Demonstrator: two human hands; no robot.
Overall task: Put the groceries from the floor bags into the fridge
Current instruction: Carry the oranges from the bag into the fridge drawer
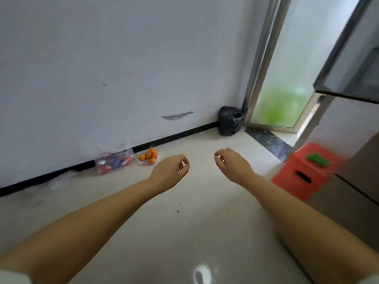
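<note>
Bare hands, left hand [171, 171] and right hand [231, 163] loosely curled, holding nothing

Pale grey wall [102, 48] is showing a scuffed patch [176, 116] low down, with a black skirting [114, 155] running along the bottom. Glossy cream floor [164, 232] is catching a bright glare. Daylight is coming through a frosted door [287, 78] with green blur behind it. A black bin bag [229, 120] is sitting in the corner, and an orange stool [307, 171] is standing on the right.
</note>
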